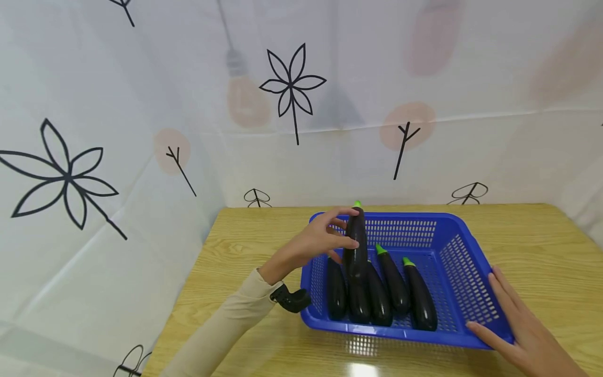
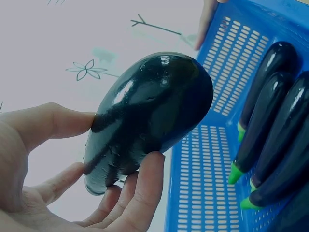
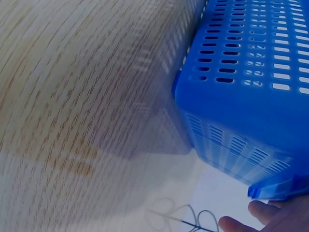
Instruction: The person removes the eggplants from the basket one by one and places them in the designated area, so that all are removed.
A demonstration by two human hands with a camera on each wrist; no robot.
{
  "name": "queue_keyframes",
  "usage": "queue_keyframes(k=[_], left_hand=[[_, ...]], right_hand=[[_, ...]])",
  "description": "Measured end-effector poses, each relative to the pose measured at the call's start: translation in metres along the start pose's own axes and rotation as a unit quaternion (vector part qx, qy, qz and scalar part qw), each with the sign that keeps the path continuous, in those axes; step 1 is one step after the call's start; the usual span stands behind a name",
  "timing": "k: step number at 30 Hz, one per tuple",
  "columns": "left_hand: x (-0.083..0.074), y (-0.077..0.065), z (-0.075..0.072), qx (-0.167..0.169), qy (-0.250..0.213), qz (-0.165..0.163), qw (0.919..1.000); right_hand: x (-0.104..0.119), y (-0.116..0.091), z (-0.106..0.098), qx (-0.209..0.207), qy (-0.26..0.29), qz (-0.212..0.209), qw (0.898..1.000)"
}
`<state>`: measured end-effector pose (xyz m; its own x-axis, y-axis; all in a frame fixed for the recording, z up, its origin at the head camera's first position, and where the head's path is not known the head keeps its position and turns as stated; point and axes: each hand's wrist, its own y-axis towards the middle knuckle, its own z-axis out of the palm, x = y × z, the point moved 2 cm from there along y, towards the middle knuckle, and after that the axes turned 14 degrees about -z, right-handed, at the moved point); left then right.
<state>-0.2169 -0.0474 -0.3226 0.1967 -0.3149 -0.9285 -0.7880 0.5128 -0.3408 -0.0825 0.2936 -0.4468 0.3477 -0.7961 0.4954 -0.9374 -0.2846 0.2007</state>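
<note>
at the left, could catch the black wrist mount [image 1: 291, 299] on the rim of the blue basket [image 1: 400, 336] through too low a swing of the forearm, being close to that side. just right of it, could lose the held eggplant [image 1: 356, 262] by pinching too lightly on glossy, rounded skin, or let the thick end pivot downward by gripping only toward the stem. holding on there with the left hand [image 1: 322, 236]: curled round the held eggplant, thumb on one side and fingers opposite, parted only by its girth, palm clear of it in the left wrist view. held nearly upright over the left part of the basket, green stem uppermost.

farther right, could knock or roll the other eggplants [image 1: 421, 298] by bumping the held one against them; lying side by side in the basket, with green stems toward the far side where visible. cannot tell whether touching the one directly beneath.

at the right, could tip the basket by pressing unevenly on one corner, or let it slide over the wooden table [image 1: 254, 235] by easing off. resting the right hand [image 1: 525, 330] on the near right corner: fingers along the right rim, thumb over the near rim, spread well apart, holding no eggplant. cannot tell how firmly pressing.
</note>
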Motion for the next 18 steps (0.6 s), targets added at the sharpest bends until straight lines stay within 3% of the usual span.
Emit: queue_keyframes(k=[9, 18], left_hand=[[0.008, -0.011, -0.023, -0.032, -0.002, -0.011, 0.9994], [0.013, -0.023, -0.047, -0.033, -0.014, -0.001, 0.9994]], right_hand=[[-0.003, -0.001, 0.003, -0.004, -0.01, -0.002, 1.0], [-0.004, 0.001, 0.003, 0.002, -0.016, 0.008, 1.0]])
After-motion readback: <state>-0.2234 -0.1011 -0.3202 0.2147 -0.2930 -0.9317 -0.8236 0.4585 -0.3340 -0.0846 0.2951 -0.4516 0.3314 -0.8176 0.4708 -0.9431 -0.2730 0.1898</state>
